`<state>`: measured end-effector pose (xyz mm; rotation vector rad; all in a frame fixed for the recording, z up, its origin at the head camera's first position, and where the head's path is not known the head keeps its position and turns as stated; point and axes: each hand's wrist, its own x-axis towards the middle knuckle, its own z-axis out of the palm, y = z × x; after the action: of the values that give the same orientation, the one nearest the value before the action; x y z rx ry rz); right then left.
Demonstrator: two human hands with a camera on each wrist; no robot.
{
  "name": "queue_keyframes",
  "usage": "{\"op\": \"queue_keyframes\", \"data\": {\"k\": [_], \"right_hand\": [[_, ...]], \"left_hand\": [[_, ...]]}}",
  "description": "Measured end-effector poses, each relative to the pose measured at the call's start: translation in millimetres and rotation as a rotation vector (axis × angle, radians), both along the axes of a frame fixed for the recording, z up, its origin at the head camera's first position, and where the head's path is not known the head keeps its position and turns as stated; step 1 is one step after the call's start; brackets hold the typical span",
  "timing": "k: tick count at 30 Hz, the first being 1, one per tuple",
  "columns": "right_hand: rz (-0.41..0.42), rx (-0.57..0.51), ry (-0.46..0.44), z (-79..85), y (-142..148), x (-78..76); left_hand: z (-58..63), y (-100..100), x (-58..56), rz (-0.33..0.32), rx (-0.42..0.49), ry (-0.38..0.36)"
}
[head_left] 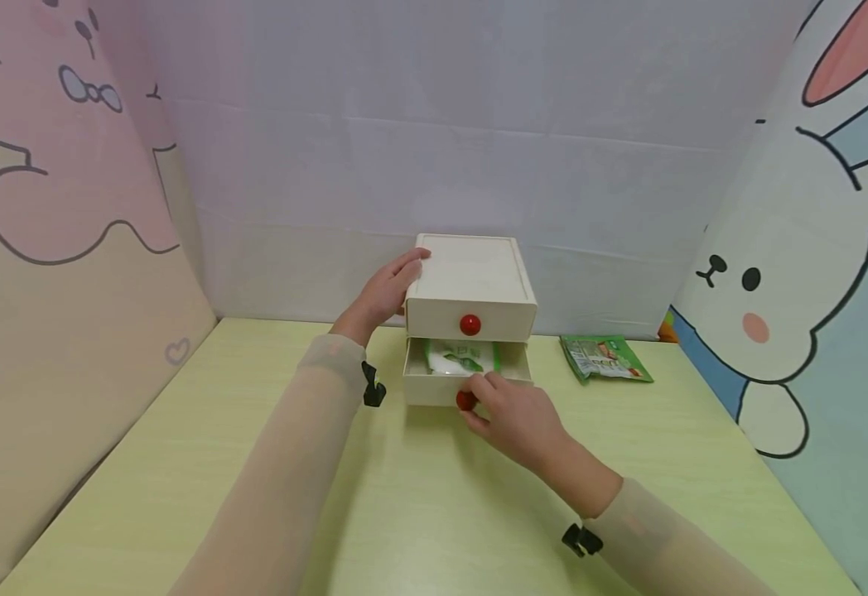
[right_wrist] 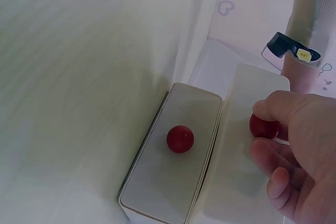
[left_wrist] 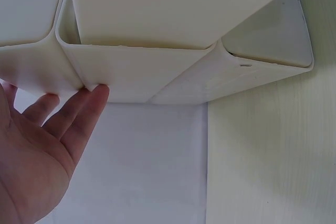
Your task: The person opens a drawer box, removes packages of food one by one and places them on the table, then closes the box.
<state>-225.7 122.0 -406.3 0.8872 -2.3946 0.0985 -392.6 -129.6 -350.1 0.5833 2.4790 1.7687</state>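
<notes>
A small white two-drawer box stands near the back of the table. Its upper drawer is closed, with a red knob on the front. The lower drawer is pulled partway out, and a white and green packet lies inside. My right hand pinches the lower drawer's red knob between thumb and fingers. On the box's left side rests my left hand, its fingers nearly straight against the wall in the left wrist view.
A green snack packet lies on the table to the right of the box. White cloth hangs close behind. Panels with cartoon drawings border both sides.
</notes>
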Motion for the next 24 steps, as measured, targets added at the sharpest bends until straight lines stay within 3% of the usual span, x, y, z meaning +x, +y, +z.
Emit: {"op": "queue_keyframes", "data": {"k": [16, 24], "right_hand": [[0.039, -0.007, 0.044, -3.3, 3.9, 10.1], [0.031, 0.002, 0.015, -2.9, 4.3, 18.2]], "left_hand": [[1.4, -0.4, 1.0, -0.005, 0.011, -0.016], [0.7, 0.0, 0.4, -0.007, 0.011, -0.023]]}}
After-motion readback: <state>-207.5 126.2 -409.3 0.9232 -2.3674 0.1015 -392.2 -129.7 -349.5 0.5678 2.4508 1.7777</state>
